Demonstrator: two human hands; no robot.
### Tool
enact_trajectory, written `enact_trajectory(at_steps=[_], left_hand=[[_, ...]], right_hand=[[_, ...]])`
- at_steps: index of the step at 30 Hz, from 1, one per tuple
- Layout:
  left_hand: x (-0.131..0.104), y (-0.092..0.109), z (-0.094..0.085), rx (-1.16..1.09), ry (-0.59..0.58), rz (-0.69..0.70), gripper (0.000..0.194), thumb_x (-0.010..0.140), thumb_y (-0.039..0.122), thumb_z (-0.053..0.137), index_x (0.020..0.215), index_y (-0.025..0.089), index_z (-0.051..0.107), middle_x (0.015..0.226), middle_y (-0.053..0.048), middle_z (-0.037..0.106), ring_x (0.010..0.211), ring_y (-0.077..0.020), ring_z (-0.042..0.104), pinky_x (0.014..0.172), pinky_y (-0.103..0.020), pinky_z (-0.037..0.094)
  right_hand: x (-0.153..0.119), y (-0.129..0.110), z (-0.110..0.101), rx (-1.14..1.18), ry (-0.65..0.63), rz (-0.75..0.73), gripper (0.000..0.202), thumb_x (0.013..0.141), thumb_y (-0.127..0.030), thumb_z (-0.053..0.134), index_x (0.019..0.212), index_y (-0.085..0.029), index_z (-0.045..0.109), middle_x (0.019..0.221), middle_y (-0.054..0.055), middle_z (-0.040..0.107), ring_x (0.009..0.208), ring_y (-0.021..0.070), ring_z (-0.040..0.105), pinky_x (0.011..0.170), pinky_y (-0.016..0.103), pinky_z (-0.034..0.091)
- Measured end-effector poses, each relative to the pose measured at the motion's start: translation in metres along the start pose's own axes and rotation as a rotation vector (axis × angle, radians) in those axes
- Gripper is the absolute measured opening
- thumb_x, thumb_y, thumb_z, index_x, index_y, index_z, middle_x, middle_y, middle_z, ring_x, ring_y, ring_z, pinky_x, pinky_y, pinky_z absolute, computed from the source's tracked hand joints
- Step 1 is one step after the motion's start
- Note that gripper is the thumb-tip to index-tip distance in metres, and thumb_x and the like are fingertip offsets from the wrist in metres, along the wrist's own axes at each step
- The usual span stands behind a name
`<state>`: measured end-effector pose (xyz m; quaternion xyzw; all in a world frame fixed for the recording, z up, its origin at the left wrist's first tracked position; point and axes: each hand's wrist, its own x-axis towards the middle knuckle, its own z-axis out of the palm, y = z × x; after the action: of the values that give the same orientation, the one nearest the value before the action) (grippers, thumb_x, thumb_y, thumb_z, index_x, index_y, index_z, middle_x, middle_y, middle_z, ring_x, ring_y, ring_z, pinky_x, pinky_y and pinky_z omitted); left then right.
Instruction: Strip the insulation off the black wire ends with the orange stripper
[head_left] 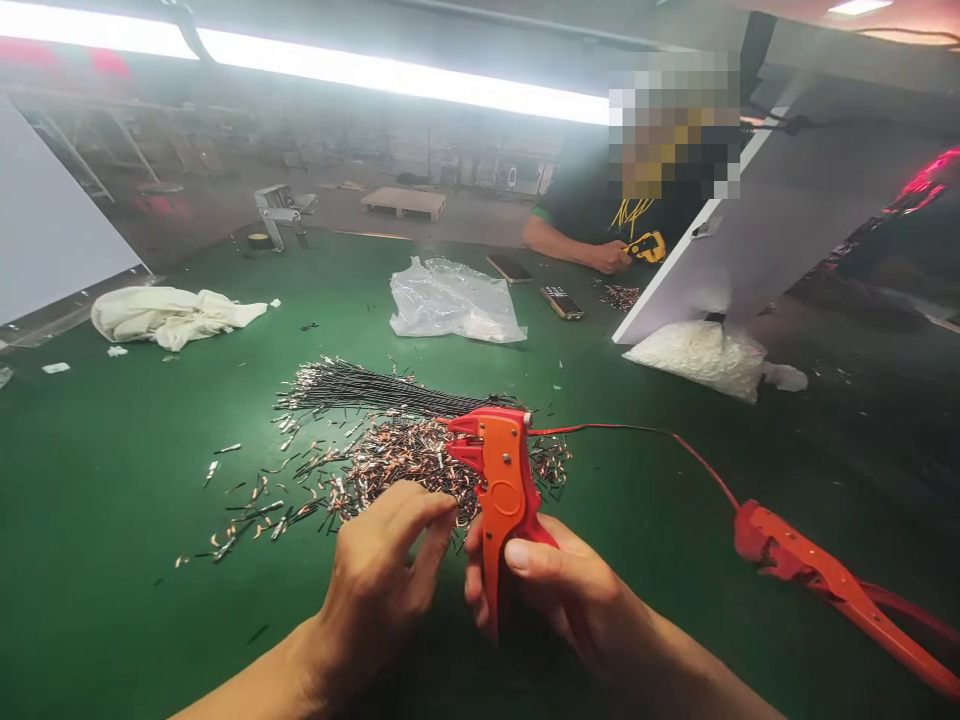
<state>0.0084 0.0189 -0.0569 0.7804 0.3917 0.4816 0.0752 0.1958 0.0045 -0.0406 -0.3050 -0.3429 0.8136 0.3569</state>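
My right hand (pixel 570 585) grips an orange and red wire stripper (pixel 504 480) upright, with its jaws pointing left. The thumb lies across its handles. Just left of the tool, my left hand (pixel 390 555) is closed, thumb and forefinger pinched together. Whatever lies between those fingertips, if anything, is too small to make out. Beyond both hands lies a heap of short wire offcuts (pixel 401 455), black with copper and silvery ends. A bundle of long black wires (pixel 375 385) rests behind the heap, partly hidden by the stripper's head.
A second wire stripper (pixel 832 570) lies at the right, a thin red strip running toward it. Farther back are a clear plastic bag (pixel 454 300), a phone (pixel 561 302), a white cloth (pixel 169 315) and a filled bag (pixel 697 355). Another person's hand (pixel 609 257) holds a yellow tool.
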Motion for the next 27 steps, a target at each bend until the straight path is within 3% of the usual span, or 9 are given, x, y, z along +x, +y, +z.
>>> enact_trajectory(at_steps=[3, 7, 13, 20, 27], left_hand=[[0.003, 0.002, -0.006, 0.011, 0.035, 0.104, 0.02, 0.083, 0.003, 0.059, 0.096, 0.018, 0.059, 0.079, -0.003, 0.065, 0.069, -0.0124, 0.059, 0.062, -0.024, 0.05], [0.003, 0.008, -0.01, 0.007, -0.012, 0.209, 0.02, 0.084, 0.006, 0.058, 0.099, 0.018, 0.062, 0.084, -0.006, 0.067, 0.075, -0.0147, 0.059, 0.065, -0.027, 0.052], [0.002, 0.006, -0.008, 0.021, -0.059, 0.222, 0.021, 0.082, 0.004, 0.06, 0.1, 0.015, 0.062, 0.077, -0.006, 0.065, 0.071, -0.015, 0.054, 0.06, -0.026, 0.049], [0.001, 0.005, -0.009, 0.079, -0.168, 0.355, 0.017, 0.09, 0.012, 0.049, 0.099, 0.013, 0.063, 0.073, -0.007, 0.065, 0.068, -0.0168, 0.055, 0.06, -0.03, 0.047], [0.001, 0.005, -0.008, 0.131, -0.178, 0.394, 0.019, 0.089, 0.01, 0.049, 0.1, 0.013, 0.063, 0.071, -0.005, 0.064, 0.068, -0.0173, 0.053, 0.061, -0.031, 0.041]], right_hand=[[0.001, -0.001, 0.001, 0.038, -0.01, -0.011, 0.03, 0.079, -0.033, 0.064, 0.099, -0.011, 0.062, 0.08, 0.008, 0.067, 0.068, 0.0171, 0.062, 0.067, 0.031, 0.049], [0.002, 0.001, 0.002, 0.091, -0.026, -0.064, 0.024, 0.077, -0.026, 0.062, 0.095, -0.01, 0.064, 0.078, 0.008, 0.066, 0.07, 0.0176, 0.061, 0.066, 0.031, 0.049], [0.005, 0.003, -0.001, 0.185, -0.074, -0.013, 0.028, 0.074, -0.027, 0.063, 0.096, -0.009, 0.062, 0.081, 0.01, 0.066, 0.071, 0.021, 0.064, 0.063, 0.033, 0.051], [0.003, 0.002, 0.002, 0.105, 0.08, -0.066, 0.019, 0.077, -0.024, 0.067, 0.093, -0.015, 0.061, 0.079, 0.003, 0.062, 0.074, 0.0161, 0.06, 0.068, 0.029, 0.05], [0.001, -0.007, 0.012, -0.083, 0.188, -0.104, 0.019, 0.07, -0.017, 0.067, 0.087, -0.018, 0.06, 0.078, -0.001, 0.059, 0.074, 0.0131, 0.053, 0.072, 0.025, 0.045]])
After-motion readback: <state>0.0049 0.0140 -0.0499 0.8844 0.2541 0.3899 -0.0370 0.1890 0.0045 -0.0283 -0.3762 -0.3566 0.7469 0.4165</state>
